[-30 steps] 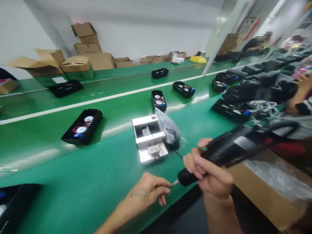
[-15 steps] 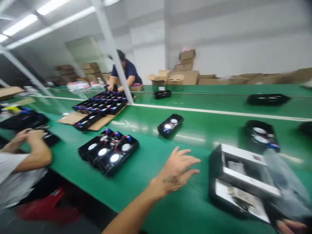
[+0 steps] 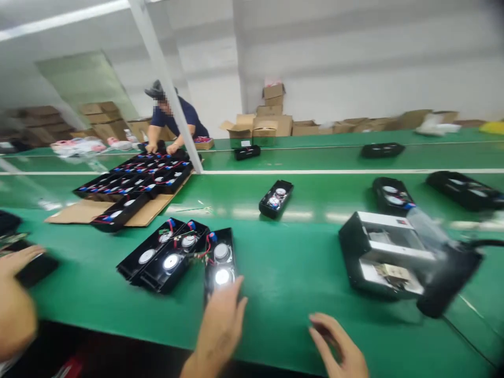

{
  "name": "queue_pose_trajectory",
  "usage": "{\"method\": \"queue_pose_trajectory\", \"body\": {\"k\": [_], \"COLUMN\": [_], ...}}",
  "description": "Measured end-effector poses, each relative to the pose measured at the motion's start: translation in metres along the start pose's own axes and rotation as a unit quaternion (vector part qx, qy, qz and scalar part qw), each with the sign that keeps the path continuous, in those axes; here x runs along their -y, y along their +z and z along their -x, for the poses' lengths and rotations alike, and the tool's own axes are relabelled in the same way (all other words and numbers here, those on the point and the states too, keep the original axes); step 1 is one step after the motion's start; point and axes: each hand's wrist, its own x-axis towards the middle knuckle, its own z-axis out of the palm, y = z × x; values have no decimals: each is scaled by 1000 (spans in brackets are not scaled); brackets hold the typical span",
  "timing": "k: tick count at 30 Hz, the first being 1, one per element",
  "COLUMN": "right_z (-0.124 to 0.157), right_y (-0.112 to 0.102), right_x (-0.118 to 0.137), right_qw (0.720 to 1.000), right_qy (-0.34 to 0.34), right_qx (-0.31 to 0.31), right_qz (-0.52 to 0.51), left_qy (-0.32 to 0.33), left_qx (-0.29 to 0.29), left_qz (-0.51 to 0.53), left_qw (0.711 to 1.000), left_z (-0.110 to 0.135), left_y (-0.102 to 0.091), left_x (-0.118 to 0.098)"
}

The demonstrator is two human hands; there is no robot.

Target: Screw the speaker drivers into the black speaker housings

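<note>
My left hand [image 3: 222,317] grips the near end of a black speaker housing [image 3: 221,257] with two round white-centred speakers, a blue part and red wires. Its fingers hide that end. Just to the left, two similar black housings [image 3: 169,265] lie side by side, wires running across to the held one. My right hand [image 3: 340,344] hovers low over the green table, thumb and fingers apart, with nothing in it. Farther right stands a black and white box-shaped device [image 3: 386,257], with a dark cylindrical object [image 3: 449,281] and clear plastic beside it.
Single housings [image 3: 276,198] [image 3: 391,195] lie on the green line beyond. A cardboard sheet [image 3: 79,211] bears rows of housings at left, where a person [image 3: 177,118] works. Another person's hand [image 3: 19,260] is at the left edge. A white post [image 3: 165,79] rises behind.
My left hand has come down from above the table onto the nearest housing, which is turned and apart from the other two. My right hand has moved left from the dark object. The view has swung right.
</note>
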Motion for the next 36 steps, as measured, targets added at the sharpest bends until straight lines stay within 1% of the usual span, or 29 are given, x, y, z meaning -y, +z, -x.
{"method": "queue_pose_trajectory", "body": {"k": [1, 2, 3, 4, 5, 6, 7, 8, 9, 11, 13, 14, 15, 16, 17, 19, 20, 22, 23, 24, 25, 26, 27, 29, 31, 33, 34, 35, 36], "right_z": [-11, -24, -37, -50, -60, -67, -71, -74, -75, -79, -90, -100, -111, -124, -135, -151, -152, -140, -127, -112, -96, -81, -67, -50, -45, -51, -56, -62, -67], "right_y": [14, 25, 32, 36, 37, 35, 33, 30, 28, 24, 19, 15, 9, 1, -8, -31, -43, -61, -66, -67, -64, -57, -47, -22, 1, 15, 17, 16, 12], "right_x": [6, 13, 20, 27, 34, 40, 45, 50, 53, 57, 60, 60, 60, 58, 56, 50, 47, 42, 41, 40, 39, 39, 38, 37, 37, 40, 41, 43, 45], "right_qw": [999, 999, 997, 996, 990, 983, 975, 968, 961, 948, 931, 924, 919, 917, 918, 928, 936, 949, 950, 947, 941, 933, 927, 924, 940, 966, 976, 981, 980], "right_qy": [-6, -12, -16, -14, 0, 10, 15, 9, -7, -55, -101, -121, -138, -153, -157, -153, -146, -156, -174, -197, -225, -243, -253, -288, -301, -253, -218, -195, -197], "right_qx": [35, 53, 69, 93, 141, 182, 219, 249, 268, 294, 326, 333, 333, 319, 308, 267, 239, 169, 141, 128, 130, 147, 163, 153, 99, 28, -1, -12, -2], "right_qz": [0, -1, -1, -1, -1, 5, 20, 41, 65, 105, 128, 143, 161, 183, 194, 209, 212, 218, 217, 217, 215, 219, 226, 202, 128, 45, 16, -1, -7], "left_qy": [27, 63, 101, 135, 158, 170, 168, 152, 122, 22, -94, -138, -163, -169, -159, -109, -82, -47, -40, -38, -36, -31, -25, -19, -36, -58, -61, -56, -44], "left_qx": [16, 34, 49, 54, 46, 27, -5, -43, -80, -130, -143, -136, -125, -110, -87, -36, -13, 15, 20, 24, 32, 44, 58, 73, 65, 54, 54, 56, 56], "left_qz": [43, 87, 124, 153, 178, 198, 212, 223, 226, 207, 177, 167, 167, 175, 189, 228, 246, 274, 282, 290, 299, 310, 321, 338, 339, 333, 332, 333, 333], "left_qw": [999, 994, 986, 977, 970, 965, 963, 962, 963, 969, 969, 967, 964, 964, 965, 967, 966, 961, 958, 956, 953, 949, 945, 938, 938, 939, 940, 940, 940], "left_z": [-3, -5, -6, -8, -8, -9, -10, -12, -14, -20, -26, -29, -32, -34, -35, -37, -39, -43, -46, -50, -54, -58, -61, -63, -59, -49, -44, -39, -35], "left_y": [6, 10, 12, 12, 10, 6, 2, -4, -10, -21, -29, -31, -30, -27, -22, -6, 3, 21, 30, 38, 45, 52, 58, 66, 69, 66, 63, 58, 53], "left_x": [-24, -45, -62, -74, -80, -80, -76, -68, -57, -35, -18, -13, -11, -11, -13, -21, -25, -30, -30, -30, -28, -27, -26, -26, -29, -35, -36, -37, -37]}}
